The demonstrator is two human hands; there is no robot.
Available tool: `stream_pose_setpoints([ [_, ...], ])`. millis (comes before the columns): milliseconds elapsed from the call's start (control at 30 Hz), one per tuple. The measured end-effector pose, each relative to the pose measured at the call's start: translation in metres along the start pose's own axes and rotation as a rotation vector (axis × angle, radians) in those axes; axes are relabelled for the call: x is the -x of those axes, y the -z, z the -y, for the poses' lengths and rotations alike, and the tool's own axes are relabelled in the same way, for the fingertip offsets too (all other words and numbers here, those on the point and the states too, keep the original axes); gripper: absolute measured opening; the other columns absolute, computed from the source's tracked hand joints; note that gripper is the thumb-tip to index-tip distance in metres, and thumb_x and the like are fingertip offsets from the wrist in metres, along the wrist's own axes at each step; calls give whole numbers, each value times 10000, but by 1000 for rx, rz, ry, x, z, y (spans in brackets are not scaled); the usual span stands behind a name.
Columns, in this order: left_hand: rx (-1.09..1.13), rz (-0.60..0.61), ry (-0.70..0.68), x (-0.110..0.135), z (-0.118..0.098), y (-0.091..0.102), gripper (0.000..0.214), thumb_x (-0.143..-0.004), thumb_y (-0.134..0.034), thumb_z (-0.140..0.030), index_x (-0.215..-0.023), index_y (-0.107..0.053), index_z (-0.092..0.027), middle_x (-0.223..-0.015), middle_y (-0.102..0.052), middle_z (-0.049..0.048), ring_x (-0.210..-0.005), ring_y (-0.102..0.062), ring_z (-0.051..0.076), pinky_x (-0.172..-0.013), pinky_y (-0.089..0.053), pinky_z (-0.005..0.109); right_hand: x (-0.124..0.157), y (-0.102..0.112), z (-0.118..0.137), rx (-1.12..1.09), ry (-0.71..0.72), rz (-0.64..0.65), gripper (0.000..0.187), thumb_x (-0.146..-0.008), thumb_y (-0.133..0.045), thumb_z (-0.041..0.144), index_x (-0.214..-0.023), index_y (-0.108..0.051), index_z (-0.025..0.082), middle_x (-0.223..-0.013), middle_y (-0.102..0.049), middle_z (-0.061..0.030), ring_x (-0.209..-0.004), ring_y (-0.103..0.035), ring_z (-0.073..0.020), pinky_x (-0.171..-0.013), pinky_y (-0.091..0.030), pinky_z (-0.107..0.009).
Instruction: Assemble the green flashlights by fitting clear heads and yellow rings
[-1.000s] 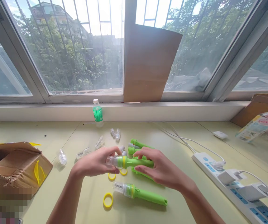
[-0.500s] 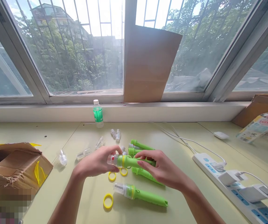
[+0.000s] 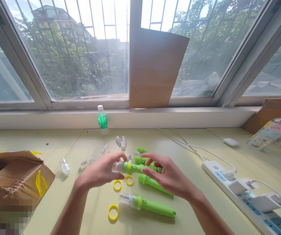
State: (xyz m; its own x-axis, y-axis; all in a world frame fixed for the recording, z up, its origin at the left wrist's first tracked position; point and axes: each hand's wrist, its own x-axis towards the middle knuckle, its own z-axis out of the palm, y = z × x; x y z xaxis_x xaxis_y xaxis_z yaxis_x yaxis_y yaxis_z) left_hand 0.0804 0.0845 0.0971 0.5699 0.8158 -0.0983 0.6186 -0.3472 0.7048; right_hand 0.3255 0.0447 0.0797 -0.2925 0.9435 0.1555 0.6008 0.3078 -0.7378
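Above the table's middle is a green plastic stick [image 3: 138, 168] with a yellow ring and a ribbed clear cap, lying nearly level. My left hand [image 3: 101, 169] is closed round its clear-cap end. On the green handle, my right hand [image 3: 166, 169] keeps its thumb, with the other fingers curved above and looser. Beneath lie several more green handles [image 3: 152, 184], partly hidden by the right hand. Nearer to me rests another capped green stick [image 3: 155, 207]. Yellow rings [image 3: 113, 212] lie to its left and below my left fingers.
Several loose clear caps [image 3: 65, 166] are scattered on the left and behind my hands. A cardboard box [image 3: 20, 173] stands at left, a green-labelled bottle [image 3: 102, 120] by the sill. At right are a power strip [image 3: 219, 176] with plugs and cables and a tilted bottle [image 3: 270, 132].
The fingers of my right hand have lifted and loosened from the green handle, with the thumb still at it. My left hand keeps its grip on the capped end.
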Motion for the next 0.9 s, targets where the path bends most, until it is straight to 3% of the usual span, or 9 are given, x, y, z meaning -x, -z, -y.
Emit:
stream_pose_setpoints([
  [133,-25,-10,-7,2,-1,1,291,-727,-671,-291,-994,-557,-279,-943,-603,-25,-936,-530,203,-734,-403,257,1,1,-2,-13,58,-8,377,-764,-683,296,-1126,-582,269,-992,-611,-24,-795,-575,-165,-704,-492,-284],
  [233,-47,-35,-14,3,-2,2,279,-742,-653,-290,-1003,-554,-275,-920,-598,-22,-900,-529,197,-731,-404,261,0,-2,-3,-82,18,-39,250,-832,-618,342,-1056,-606,234,-808,-622,-10,-670,-562,-148,-598,-469,-256],
  [367,-68,-51,-18,4,-4,1,285,-747,-651,-303,-1015,-558,-274,-908,-596,-12,-879,-527,198,-739,-410,270,-2,-3,2,-169,-79,-31,346,-914,-477,478,-1082,-604,204,-609,-537,25,-494,-469,-116,-460,-412,-232],
  [533,-54,-56,-20,3,-3,0,292,-756,-639,-329,-1032,-561,-272,-934,-606,-6,-912,-531,205,-759,-417,275,-1,5,10,-286,-110,-60,376,-863,-554,502,-1098,-554,208,-950,-573,-41,-504,-476,-75,-432,-428,-218],
  [700,-17,-93,-2,5,0,5,281,-774,-622,-364,-1026,-565,-255,-919,-599,1,-870,-544,190,-739,-421,265,0,10,3,-470,-62,27,303,-848,-620,356,-1095,-492,237,-850,-571,3,-586,-564,-107,-538,-512,-240],
  [900,3,-97,14,8,2,8,273,-772,-628,-356,-1020,-564,-263,-909,-591,-7,-872,-542,188,-705,-421,250,-3,8,-3,-491,31,-57,287,-816,-664,308,-1076,-563,237,-1036,-594,-46,-764,-601,-151,-627,-534,-269],
])
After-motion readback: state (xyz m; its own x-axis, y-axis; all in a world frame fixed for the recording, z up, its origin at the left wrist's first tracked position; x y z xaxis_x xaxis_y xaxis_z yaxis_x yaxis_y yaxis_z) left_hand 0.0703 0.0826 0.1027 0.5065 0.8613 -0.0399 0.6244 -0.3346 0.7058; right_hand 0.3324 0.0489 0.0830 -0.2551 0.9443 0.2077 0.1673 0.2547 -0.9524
